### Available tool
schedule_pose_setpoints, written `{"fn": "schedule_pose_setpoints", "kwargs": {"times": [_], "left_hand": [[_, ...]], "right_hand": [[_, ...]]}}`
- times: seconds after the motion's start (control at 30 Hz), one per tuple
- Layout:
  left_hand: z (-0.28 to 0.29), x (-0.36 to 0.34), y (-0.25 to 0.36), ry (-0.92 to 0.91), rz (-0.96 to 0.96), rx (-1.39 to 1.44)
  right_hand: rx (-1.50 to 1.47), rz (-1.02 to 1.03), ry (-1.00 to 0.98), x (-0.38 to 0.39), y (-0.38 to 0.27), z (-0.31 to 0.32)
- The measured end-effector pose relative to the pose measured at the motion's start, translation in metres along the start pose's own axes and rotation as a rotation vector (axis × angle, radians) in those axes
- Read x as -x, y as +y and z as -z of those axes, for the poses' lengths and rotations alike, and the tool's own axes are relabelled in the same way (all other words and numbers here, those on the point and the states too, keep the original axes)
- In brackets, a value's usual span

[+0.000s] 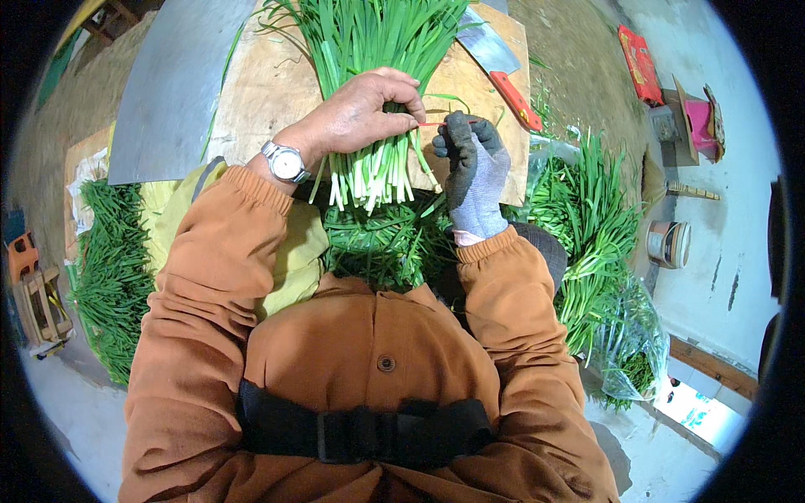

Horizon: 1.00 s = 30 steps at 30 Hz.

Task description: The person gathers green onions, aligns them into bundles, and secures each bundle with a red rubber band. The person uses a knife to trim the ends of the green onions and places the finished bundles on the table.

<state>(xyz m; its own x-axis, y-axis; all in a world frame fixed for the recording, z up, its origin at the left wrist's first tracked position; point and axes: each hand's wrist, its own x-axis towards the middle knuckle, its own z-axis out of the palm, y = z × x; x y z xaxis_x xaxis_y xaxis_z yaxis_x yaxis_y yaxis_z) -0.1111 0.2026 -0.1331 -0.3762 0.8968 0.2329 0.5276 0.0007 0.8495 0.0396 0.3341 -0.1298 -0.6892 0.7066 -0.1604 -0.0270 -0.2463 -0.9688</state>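
A thick bunch of garlic chives [373, 42] lies on the wooden board [256, 105], green leaves pointing away and pale cut stems toward me. My bare left hand [360, 109] is closed over the bunch just above the white ends, a watch [287, 163] on its wrist. A thin red tie [432, 124] stretches from the left thumb and forefinger tips to my right hand [475, 163]. That hand wears a grey glove with dark fingers, pinched together on the tie. How far the tie passes round the stems is hidden.
At the board's right lies a cleaver [503, 80] with a red-orange handle. Loose chives are heaped at my right [595, 218], partly in clear plastic [633, 335], and at my left [109, 277]. A metal sheet [172, 92] borders the board. A bucket [668, 244] stands by the wall.
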Motion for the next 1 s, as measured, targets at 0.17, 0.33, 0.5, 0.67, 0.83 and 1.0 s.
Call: {"fn": "schedule_pose_setpoints", "kwargs": {"times": [0.17, 0.33, 0.5, 0.67, 0.83, 1.0], "left_hand": [[-0.005, -0.005, 0.001, 0.027, 0.073, -0.010], [-0.015, -0.005, 0.009, 0.084, 0.091, -0.213], [0.006, 0.010, 0.011, 0.708, -0.008, -0.254], [0.036, 0.028, 0.012, 0.384, 0.974, 0.104], [0.018, 0.036, 0.020, 0.327, 0.507, 0.297], [0.030, 0.051, 0.046, 0.419, 0.279, 0.359]], "right_hand": [[0.070, 0.041, -0.125, 0.005, -0.008, -0.003], [0.141, 0.085, -0.189, 0.010, -0.015, -0.003], [0.080, -0.164, -0.176, -0.032, -0.024, 0.010], [0.076, -0.364, -0.421, -0.065, -0.014, 0.008], [-0.070, -0.359, -0.524, -0.054, -0.002, -0.017], [0.085, -0.107, -0.591, -0.032, -0.029, -0.028]]}}
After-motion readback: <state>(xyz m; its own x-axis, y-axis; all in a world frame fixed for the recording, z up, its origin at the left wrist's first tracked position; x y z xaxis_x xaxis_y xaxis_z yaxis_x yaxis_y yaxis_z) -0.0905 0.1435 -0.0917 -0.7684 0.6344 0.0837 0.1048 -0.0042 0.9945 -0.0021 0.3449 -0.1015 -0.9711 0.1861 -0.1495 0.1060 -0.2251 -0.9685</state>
